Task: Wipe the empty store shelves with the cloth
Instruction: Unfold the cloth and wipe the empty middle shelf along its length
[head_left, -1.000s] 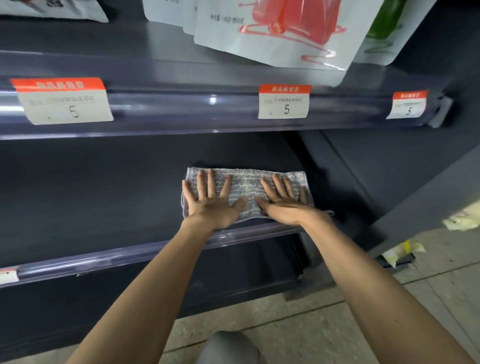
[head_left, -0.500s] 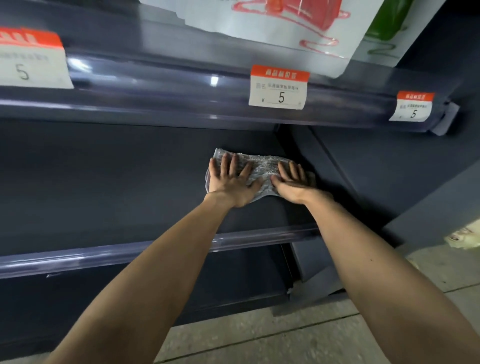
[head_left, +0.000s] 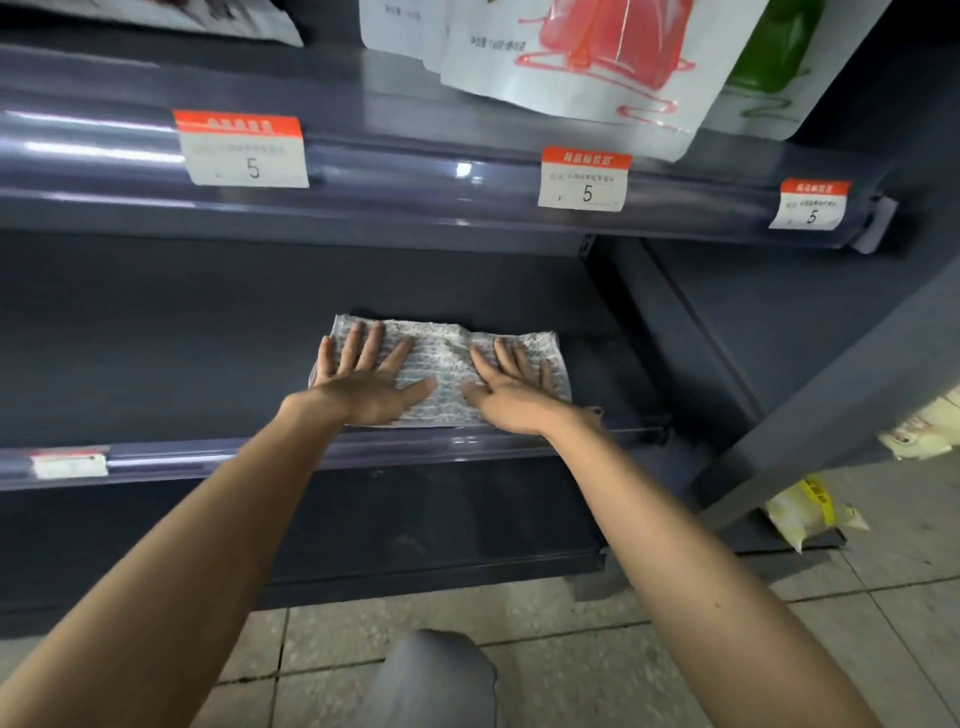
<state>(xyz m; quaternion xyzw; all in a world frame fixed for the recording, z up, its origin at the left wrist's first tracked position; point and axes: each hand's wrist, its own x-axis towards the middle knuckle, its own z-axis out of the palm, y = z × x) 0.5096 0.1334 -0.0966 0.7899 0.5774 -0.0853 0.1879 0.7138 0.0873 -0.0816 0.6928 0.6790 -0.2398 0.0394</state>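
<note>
The cloth (head_left: 441, 364) is pinned flat near the front edge of the shelf (head_left: 156, 364) by spread fingers — left hand (head_left: 363, 379) at its 9 o'clock, right hand (head_left: 511, 395) at 3. Should the palms be drawn together, the middle ridge could bunch and a strip be missed.

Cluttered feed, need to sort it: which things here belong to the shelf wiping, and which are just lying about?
Job: cloth, left hand, right hand, empty shelf.
Lying about: price tags, packets on upper shelf, yellow packet on floor.

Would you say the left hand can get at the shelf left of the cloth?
Probably yes: the left hand lies flat on the cloth, and that stretch of shelf looks bare.
</note>
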